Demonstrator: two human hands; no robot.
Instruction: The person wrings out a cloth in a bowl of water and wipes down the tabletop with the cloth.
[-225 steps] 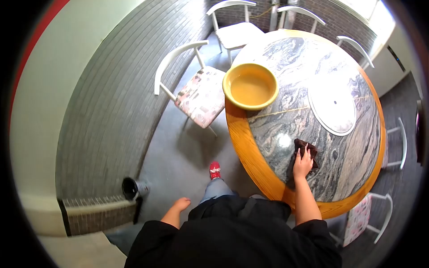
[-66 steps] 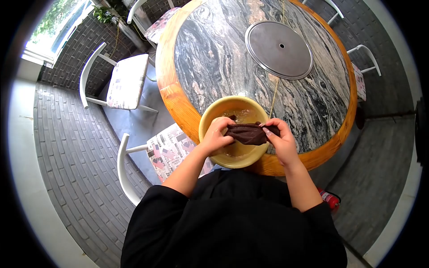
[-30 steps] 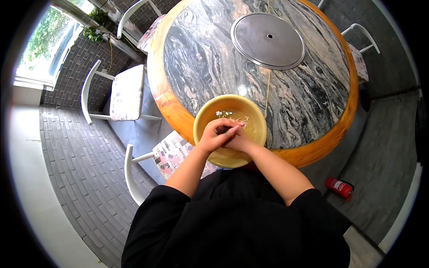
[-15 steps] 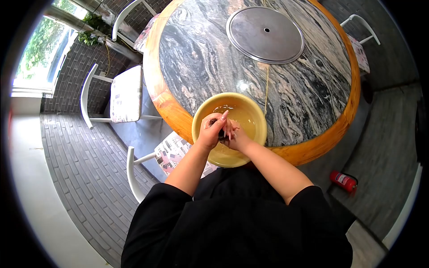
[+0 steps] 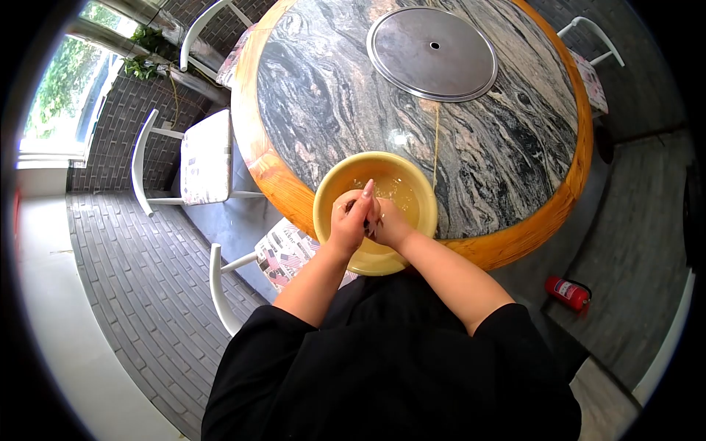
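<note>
My left hand and my right hand are pressed together over a yellow basin that holds water. Both are closed around a dark brown cloth, of which only small bits show between the fingers. The left thumb points up along the top of the grip. Most of the cloth is hidden by my hands. The basin sits at the near edge of a round table with a marbled stone top and a wooden rim.
A round metal plate with a small hole lies in the table's far half. White chairs, one with a patterned seat close on the left, surround the table. A red fire extinguisher is on the floor at the right.
Earlier one hand pressed the cloth on the tabletop, then both held it spread over the basin. Now it is bunched between my hands, and the basin stands at the near edge.
</note>
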